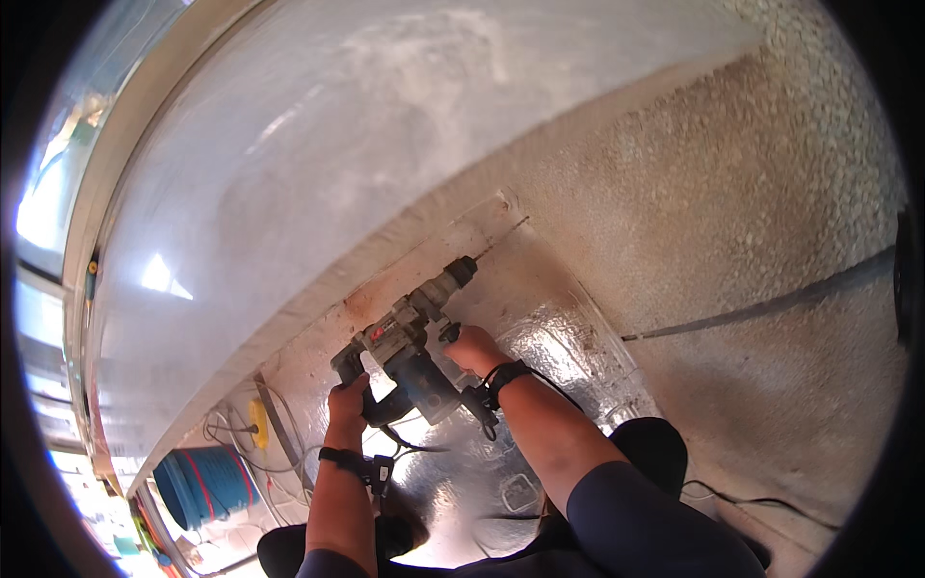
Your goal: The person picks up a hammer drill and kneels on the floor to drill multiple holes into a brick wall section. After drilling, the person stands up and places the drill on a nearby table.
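Note:
A blue and grey rotary hammer drill (395,337) is held slantwise in front of me, its long thin bit (506,236) pointing up and to the right. My left hand (349,400) is wrapped around the rear handle. The fingers of my right hand (472,349) close on the side handle, just behind the chuck (462,270). Below the drill lies a shiny foil-like sheet (549,356), and the bit's tip is near its far edge. Whether the tip touches a surface, I cannot tell. A black cord (409,445) hangs from the drill's rear handle.
A large smooth pale panel (337,125) rises along the left and far side. Speckled stone-like surface (723,183) spreads to the right, crossed by a dark strip (790,299). At lower left are a blue bucket-like container (207,486), a yellow object (257,424) and loose cables.

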A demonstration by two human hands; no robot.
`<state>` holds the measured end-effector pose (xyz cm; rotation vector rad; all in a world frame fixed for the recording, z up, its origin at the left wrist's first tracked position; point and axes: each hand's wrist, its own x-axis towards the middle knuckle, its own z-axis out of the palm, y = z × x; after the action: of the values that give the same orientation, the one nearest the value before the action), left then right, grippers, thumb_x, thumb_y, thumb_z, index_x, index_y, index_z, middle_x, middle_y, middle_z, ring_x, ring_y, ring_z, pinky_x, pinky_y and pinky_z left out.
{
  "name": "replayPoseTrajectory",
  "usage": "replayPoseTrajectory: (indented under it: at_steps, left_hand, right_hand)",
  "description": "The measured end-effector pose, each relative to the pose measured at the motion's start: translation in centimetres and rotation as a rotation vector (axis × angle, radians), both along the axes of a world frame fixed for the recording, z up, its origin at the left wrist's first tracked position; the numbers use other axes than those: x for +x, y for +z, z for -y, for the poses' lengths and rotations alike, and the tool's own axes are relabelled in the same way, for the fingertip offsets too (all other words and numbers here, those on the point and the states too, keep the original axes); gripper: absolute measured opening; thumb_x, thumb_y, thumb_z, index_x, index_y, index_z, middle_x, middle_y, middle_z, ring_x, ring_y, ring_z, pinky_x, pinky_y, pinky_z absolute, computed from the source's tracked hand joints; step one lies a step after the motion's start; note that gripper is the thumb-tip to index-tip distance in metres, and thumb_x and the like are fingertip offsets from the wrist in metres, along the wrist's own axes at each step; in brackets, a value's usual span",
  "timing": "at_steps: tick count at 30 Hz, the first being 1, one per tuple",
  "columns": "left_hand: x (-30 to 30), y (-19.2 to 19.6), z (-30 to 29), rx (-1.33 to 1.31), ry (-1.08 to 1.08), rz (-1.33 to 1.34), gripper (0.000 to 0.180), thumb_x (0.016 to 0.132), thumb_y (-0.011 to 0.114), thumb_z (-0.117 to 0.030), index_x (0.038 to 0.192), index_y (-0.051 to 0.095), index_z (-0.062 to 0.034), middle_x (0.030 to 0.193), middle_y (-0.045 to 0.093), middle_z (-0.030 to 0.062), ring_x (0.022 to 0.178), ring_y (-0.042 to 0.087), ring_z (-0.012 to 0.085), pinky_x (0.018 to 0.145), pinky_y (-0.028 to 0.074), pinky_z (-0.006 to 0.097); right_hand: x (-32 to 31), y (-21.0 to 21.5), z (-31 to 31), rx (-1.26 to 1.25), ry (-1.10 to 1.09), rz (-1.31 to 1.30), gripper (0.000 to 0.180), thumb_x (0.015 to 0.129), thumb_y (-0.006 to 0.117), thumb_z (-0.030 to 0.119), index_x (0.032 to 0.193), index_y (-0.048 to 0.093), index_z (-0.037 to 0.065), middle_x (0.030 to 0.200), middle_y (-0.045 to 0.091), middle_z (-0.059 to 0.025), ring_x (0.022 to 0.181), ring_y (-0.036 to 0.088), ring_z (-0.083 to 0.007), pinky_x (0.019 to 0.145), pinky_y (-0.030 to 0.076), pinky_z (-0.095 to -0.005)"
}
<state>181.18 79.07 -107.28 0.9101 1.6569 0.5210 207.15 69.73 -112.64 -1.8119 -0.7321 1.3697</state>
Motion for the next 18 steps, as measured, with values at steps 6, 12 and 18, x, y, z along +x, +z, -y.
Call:
replayPoseTrajectory:
  at_steps: [6,12,18]
  left_hand:
    - [-0.7,-6.3,-3.6,0.058,-0.045,-0.065,0.033,0.073,0.079,-0.018,0.092,0.063,0.0046,0.077,0.062,0.0081,0.065,0.059,0.0187,0.058,0.048,0.035]
    - [2.4,-7.9,-1.4,-0.037,0.041,0.01,0.018,0.075,0.074,-0.008,0.08,0.058,-0.0014,0.064,0.055,0.0059,0.05,0.054,0.0199,0.044,0.044,0.034]
    - [3.2,-9.4,-1.7,0.05,-0.015,-0.022,0.018,0.074,0.071,-0.008,0.08,0.056,-0.0007,0.066,0.054,0.0058,0.049,0.055,0.0192,0.044,0.045,0.032]
  right_hand:
    - [-0.2,-1.4,-0.2,0.066,-0.057,0.323,0.028,0.07,0.06,0.025,0.081,0.065,-0.001,0.069,0.064,-0.0201,0.07,0.065,-0.0379,0.067,0.051,-0.044]
    - [1.0,-3.4,0.7,0.019,-0.021,0.335,0.031,0.07,0.06,0.025,0.091,0.066,0.003,0.09,0.066,-0.0212,0.09,0.062,-0.0394,0.078,0.05,-0.0453]
    - [1.6,-3.8,0.6,0.003,-0.045,0.36,0.03,0.071,0.061,0.024,0.09,0.066,0.002,0.093,0.066,-0.0212,0.092,0.062,-0.0391,0.079,0.05,-0.0455]
